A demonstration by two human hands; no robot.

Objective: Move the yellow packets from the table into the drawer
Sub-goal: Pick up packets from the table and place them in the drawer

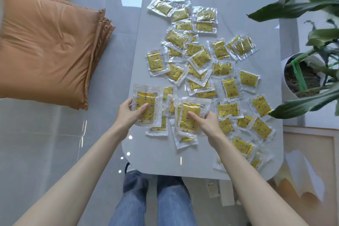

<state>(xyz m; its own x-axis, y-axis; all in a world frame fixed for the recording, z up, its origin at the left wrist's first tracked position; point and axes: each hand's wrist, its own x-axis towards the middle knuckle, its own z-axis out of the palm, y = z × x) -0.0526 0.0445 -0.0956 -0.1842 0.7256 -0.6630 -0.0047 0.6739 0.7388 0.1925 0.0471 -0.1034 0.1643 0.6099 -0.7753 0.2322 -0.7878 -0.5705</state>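
Left grip [128, 113] and right grip [209, 124] each pinch one yellow packet [145, 106];
dozens more crowd the counter [161, 159] to its right edge.

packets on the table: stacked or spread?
Spread. The packets lie loose and overlapping along most of the table; left hand and right hand each grip packets near the front.

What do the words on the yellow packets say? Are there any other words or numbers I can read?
Big packet held by the left hand: small print along its clear edge, too blurred to read.
Packet stack gripped by the right hand: dark marks on the edge, unreadable.
Loose packets on the table: print too small to read.
Nothing else shows words or numbers.
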